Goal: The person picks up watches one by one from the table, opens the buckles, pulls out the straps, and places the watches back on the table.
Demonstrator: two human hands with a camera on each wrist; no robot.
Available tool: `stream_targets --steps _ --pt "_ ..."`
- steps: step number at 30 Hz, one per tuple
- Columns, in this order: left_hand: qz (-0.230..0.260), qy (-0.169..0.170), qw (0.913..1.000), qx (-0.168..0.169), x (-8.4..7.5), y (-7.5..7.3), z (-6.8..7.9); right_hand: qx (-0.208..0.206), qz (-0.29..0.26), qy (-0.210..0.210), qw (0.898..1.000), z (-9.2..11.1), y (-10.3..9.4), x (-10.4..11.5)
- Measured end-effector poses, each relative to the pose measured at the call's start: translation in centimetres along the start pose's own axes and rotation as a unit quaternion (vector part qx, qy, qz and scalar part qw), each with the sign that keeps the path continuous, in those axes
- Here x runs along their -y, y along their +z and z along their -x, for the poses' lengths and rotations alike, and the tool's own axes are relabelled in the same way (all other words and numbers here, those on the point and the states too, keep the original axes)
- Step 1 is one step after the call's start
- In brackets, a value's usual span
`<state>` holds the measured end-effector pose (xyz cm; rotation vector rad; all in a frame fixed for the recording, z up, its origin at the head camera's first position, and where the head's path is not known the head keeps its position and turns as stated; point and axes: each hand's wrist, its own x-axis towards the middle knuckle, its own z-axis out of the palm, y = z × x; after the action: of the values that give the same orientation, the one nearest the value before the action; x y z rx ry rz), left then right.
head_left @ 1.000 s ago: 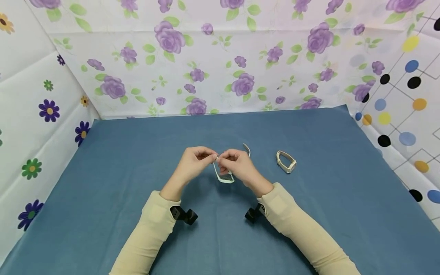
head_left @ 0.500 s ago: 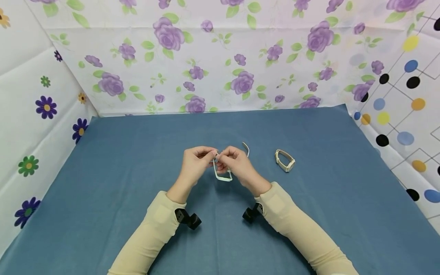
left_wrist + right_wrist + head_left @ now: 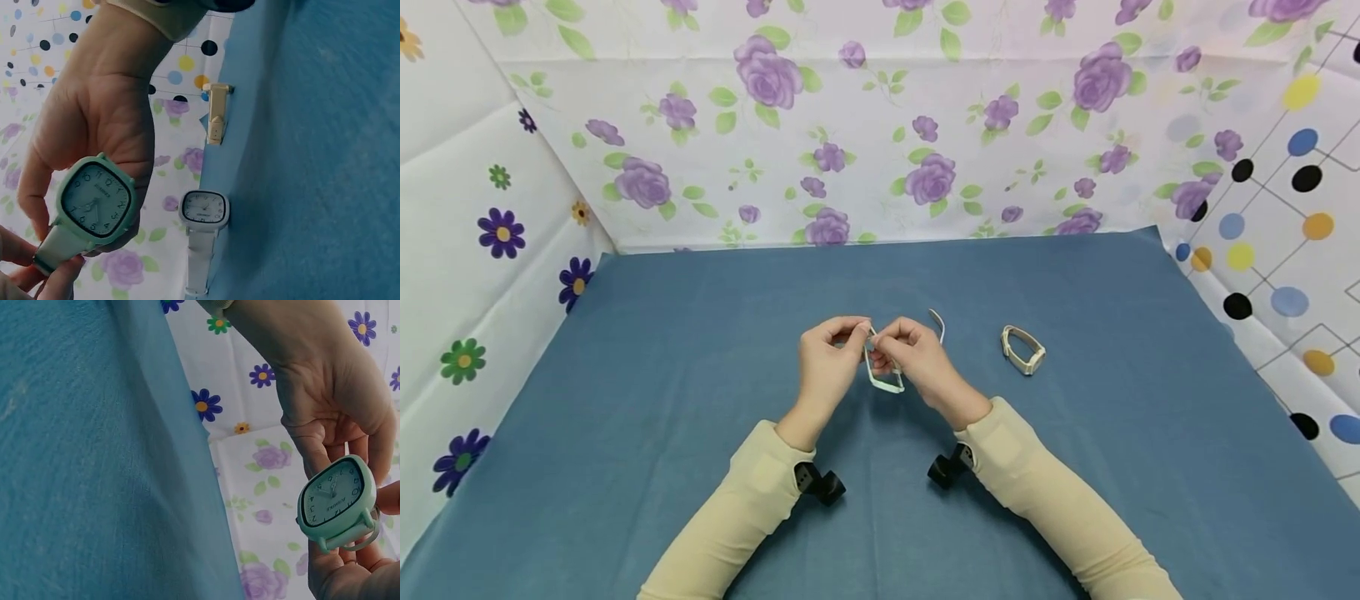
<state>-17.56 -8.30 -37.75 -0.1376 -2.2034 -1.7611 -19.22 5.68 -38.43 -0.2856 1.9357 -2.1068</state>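
Note:
A mint-green wristwatch (image 3: 886, 384) hangs from the fingers of both hands, held just above the table. My left hand (image 3: 826, 362) pinches one end of its band, and my right hand (image 3: 925, 360) grips the band close beside it. In the left wrist view, the square watch face (image 3: 97, 200) hangs against my right hand (image 3: 106, 119), while fingers of my left hand (image 3: 59, 281) pinch the strap below. The right wrist view shows the same green watch (image 3: 337, 494) from the other side, in front of my left hand (image 3: 337, 375). Fingers partly hide where the band ends meet.
A beige watch (image 3: 1022, 350) with its band closed in a loop stands to the right. A white watch (image 3: 204, 208) lies behind my right hand, so only its strap (image 3: 938, 323) shows from above. Patterned cloths (image 3: 850, 142) border the blue table (image 3: 700, 333).
My left wrist has shifted slightly to the right, with the hand turning more upright. The green watch has risen a little and tilted; my right hand stays nearly in place.

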Motion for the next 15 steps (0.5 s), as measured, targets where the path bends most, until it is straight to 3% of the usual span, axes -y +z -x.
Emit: stream_targets --steps 4,8,12,15 --pt "0.046 -0.034 0.9981 0.02 0.1 -0.2 -0.4 0.005 0.009 0.008 1.0 0.0 -0.2 0.3" --pt "0.096 -0.09 0.9883 0.078 -0.3 -0.7 -1.0 0.005 0.033 0.004 0.999 0.2 -0.7 0.7" --pt "0.078 -0.128 0.9773 0.15 -0.8 -1.8 -1.5 0.013 0.06 -0.002 0.998 0.3 -0.9 1.1" --pt "0.039 -0.13 0.9731 0.186 -1.1 -2.5 -1.6 0.025 0.067 0.001 0.997 0.3 -1.0 1.1"
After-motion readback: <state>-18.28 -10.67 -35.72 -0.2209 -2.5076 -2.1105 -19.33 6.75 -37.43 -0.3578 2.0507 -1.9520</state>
